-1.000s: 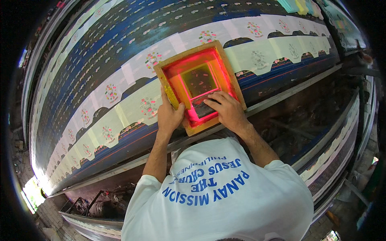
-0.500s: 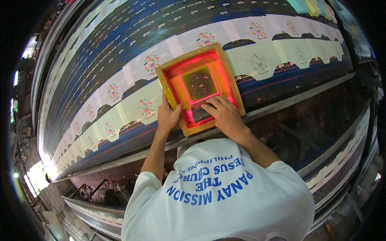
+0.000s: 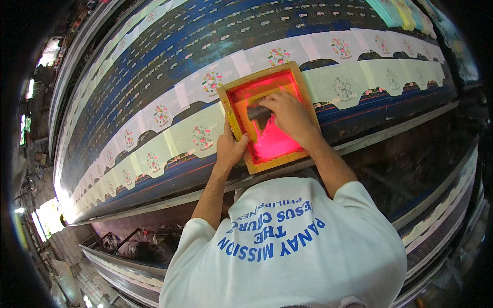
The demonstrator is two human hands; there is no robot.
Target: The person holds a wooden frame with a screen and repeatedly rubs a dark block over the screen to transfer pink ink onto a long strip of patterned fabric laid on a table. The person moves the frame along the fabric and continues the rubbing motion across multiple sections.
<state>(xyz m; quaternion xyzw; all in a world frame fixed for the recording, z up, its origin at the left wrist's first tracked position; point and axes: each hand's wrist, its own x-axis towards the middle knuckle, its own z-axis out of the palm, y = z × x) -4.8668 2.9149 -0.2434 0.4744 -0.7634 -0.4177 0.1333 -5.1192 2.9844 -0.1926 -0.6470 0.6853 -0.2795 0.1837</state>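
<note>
A wooden screen-printing frame [image 3: 308, 96] lies tilted across a row of pale fabric pieces on the long table. My left hand [image 3: 231, 147] is closed round its left rim, thumb on top of the wood. Inside the frame, my right hand [image 3: 290, 117] grips a dark squeegee [image 3: 258, 113] and presses it against the mesh toward the far half. Bright pink ink [image 3: 273, 146] covers the mesh on the near side of the squeegee. The hand and squeegee hide much of the stencil, and the fabric under the frame is out of sight.
Printed fabric pieces [image 3: 203, 135] run in two curving rows along the dark blue table [image 3: 359, 114]. Small printed shapes dot its far part. A metal rail [image 3: 377, 131] edges the near side. Yellow and turquoise cloths [image 3: 403, 15] lie at the far right.
My right hand has pushed the squeegee from the frame's near end to its far half, and pink ink now covers the near mesh. My left hand still holds the rim.
</note>
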